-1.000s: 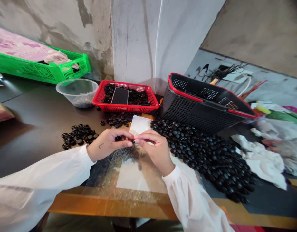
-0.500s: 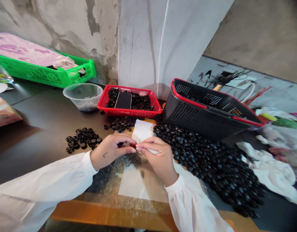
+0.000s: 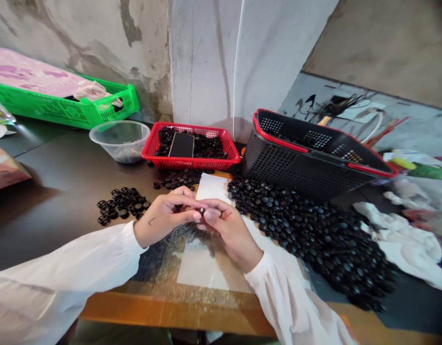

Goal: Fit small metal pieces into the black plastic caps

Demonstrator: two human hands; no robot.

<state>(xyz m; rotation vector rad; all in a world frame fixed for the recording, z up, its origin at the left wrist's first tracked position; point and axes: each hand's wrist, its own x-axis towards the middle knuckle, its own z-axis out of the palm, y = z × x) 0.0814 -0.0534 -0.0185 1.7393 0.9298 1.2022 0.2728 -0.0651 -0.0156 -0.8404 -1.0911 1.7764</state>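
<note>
Black piece: how many held, and where?

One, over the tabletop, pinched in the grip of left hand and right hand.

Containers?

One red basket, one black basket, one bowl, one green crate, cut off at left.

Any writing?

Print on the pink board blurs past reading; both hands partly hide the black piece.

No words, numbers or brands can be read. A small, dark, L-shaped mark stands near the wrist of the bare left hand, at eight o'clock from the centre. At ten o'clock, the flat pink panel with purple patterning bears markings too blurred to make out.
</note>
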